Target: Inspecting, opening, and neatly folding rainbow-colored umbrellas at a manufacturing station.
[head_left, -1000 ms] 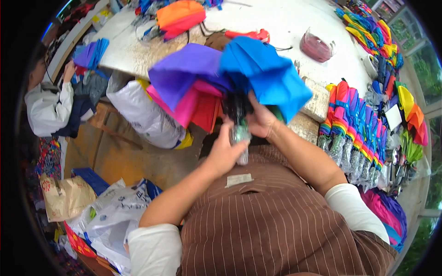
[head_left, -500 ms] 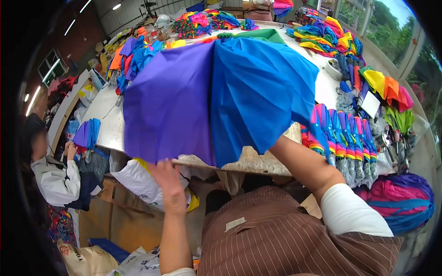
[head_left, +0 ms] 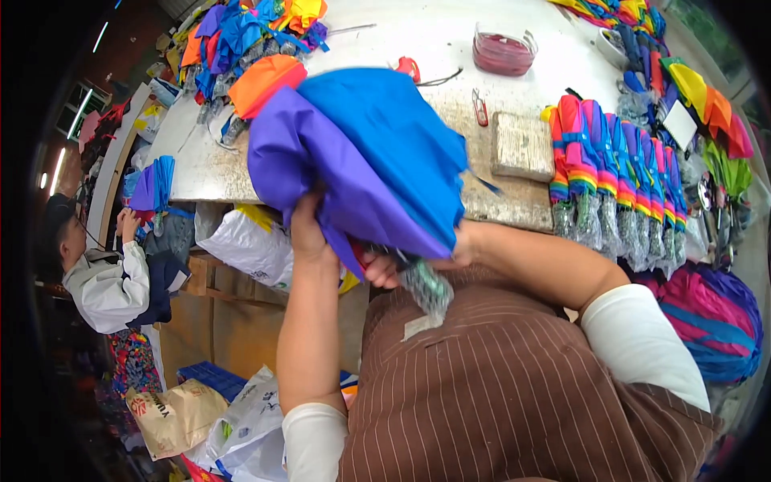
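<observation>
Now that the canopy has collapsed from its open spread, both hands grip the purple-blue umbrella [head_left: 361,153] over the counter's [head_left: 201,169] near edge: left hand [head_left: 309,233] bunching fabric, right hand [head_left: 401,265] fingers wrapped near the handle.

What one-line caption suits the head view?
Both hands gather a blue-and-purple umbrella over a white table beside rolled rainbow umbrellas.

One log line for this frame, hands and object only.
left hand: gripping umbrella canopy | right hand: under canopy, at handle | umbrella: collapsed, above table edge
</observation>
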`<state>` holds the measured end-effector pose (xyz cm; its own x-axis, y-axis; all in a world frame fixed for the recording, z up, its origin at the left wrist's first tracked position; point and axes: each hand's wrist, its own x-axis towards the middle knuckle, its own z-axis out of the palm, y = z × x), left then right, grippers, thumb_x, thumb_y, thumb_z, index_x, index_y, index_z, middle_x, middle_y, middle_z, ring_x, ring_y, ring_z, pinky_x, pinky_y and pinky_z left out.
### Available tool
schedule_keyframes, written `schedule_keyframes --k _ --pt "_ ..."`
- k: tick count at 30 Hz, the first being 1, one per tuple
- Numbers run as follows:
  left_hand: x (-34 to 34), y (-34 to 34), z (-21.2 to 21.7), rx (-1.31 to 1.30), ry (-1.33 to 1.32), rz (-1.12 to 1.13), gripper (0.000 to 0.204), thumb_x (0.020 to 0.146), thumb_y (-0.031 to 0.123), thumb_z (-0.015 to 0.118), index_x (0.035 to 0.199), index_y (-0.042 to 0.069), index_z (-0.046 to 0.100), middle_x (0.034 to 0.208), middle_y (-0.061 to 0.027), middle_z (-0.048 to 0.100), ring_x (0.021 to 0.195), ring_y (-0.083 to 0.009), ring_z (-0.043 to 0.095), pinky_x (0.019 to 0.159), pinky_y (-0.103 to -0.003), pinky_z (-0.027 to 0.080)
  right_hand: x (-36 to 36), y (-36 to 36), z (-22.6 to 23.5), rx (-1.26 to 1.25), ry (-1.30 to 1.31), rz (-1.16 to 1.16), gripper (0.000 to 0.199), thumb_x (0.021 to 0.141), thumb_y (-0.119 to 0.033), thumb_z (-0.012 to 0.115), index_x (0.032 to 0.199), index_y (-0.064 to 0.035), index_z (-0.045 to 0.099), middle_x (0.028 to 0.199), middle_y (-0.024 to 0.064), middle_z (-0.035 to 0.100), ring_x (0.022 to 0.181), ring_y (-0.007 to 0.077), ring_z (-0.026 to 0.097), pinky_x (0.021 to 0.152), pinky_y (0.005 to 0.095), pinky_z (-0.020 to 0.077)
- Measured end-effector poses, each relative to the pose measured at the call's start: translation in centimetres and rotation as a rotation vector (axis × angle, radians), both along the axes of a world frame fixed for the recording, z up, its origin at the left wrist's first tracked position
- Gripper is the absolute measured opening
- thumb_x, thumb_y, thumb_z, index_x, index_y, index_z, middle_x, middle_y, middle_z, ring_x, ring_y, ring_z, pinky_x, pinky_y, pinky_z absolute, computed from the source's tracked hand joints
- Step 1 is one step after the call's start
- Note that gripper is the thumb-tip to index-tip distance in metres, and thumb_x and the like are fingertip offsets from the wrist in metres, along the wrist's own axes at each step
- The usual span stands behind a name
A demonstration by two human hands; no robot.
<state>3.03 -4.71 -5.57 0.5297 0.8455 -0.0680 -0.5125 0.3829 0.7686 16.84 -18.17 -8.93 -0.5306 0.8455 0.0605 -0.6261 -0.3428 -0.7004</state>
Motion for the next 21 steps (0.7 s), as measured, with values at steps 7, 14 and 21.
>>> schedule_keyframes --k 7,14,21 --pt "-0.2 2.0 -0.1 -0.005 -0.268 -0.097 0.043 0.087 0.029 0.056 0.123 0.007 0.050 0.120 -0.0114 0.057 0.109 -0.0266 0.055 0.097 -0.042 0.044 5.6 -2.4 -4.0 -0.169 -0.107 -0.137 0.108 0.065 -0.078 0.057 0.143 -0.0102 0.028 0.142 0.0104 0.038 0.131 0.0252 0.037 0.107 0.0441 0.0310" --pt "0.2 1.5 0.1 0.249 0.165 0.196 0.043 0.085 0.015 0.059 0.124 -0.001 0.050 0.123 -0.0109 0.055 0.110 -0.0220 0.053 0.099 -0.033 0.038 5.0 0.3 2.1 0.039 -0.366 -0.349 0.094 0.065 -0.054 0.077 0.137 -0.0051 0.040 0.136 0.0135 0.046 0.124 0.0240 0.045 0.106 0.0382 0.0337" --pt "1.8 -1.0 2.1 0.286 0.012 0.155 0.044 0.096 0.025 0.040 0.135 0.005 0.038 0.135 -0.0081 0.046 0.120 -0.0214 0.047 0.104 -0.036 0.036 0.3 1.4 2.3 0.169 -1.294 -0.196 0.055 0.080 -0.034 0.073 0.119 0.0015 0.056 0.117 0.0148 0.060 0.108 0.0208 0.056 0.096 0.0318 0.0429"
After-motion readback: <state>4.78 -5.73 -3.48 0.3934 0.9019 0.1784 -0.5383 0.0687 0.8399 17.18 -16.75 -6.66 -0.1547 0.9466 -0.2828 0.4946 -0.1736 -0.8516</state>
